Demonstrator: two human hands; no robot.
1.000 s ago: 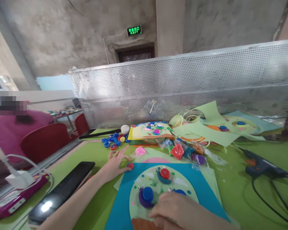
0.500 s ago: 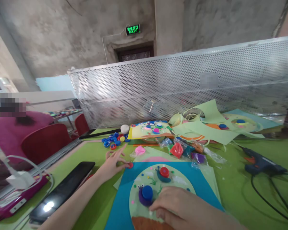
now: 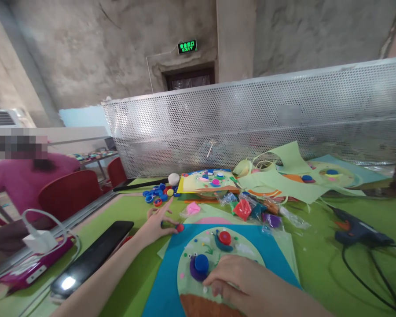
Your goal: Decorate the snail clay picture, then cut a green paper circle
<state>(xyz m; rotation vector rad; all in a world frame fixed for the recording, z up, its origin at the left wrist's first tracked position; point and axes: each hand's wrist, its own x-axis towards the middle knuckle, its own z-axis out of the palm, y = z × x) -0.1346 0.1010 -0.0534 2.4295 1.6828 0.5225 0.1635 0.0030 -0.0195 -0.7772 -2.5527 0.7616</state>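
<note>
1. Far left: a person in a pink top sits behind a red chair, beyond the edge of the green table.
2. On the table's left edge a white charger rests on a pink device. Just beside them lies a black phone, screen up.
3. The left hand lies palm down on the table with its fingers spread wide and holds nothing. Its thumb tip touches a small red cap at the top left corner of a blue sheet.
4. Behind that hand is a pile of bottle caps, mostly blue, with a white ball near it.
5. On the blue sheet lies a pale green disc. It carries a purple snail topped by a blue cap and a blue snail topped by a red cap.
6. The right hand rests on the disc's near part, fingers curled close together, tips by a tiny white bit just below the blue cap. Whether it pinches anything cannot be told.
7. Beyond the disc lie small bags of coloured clay and loose green paper sheets.
8. Far right: a dark glue gun with its black cord on the table.
</note>
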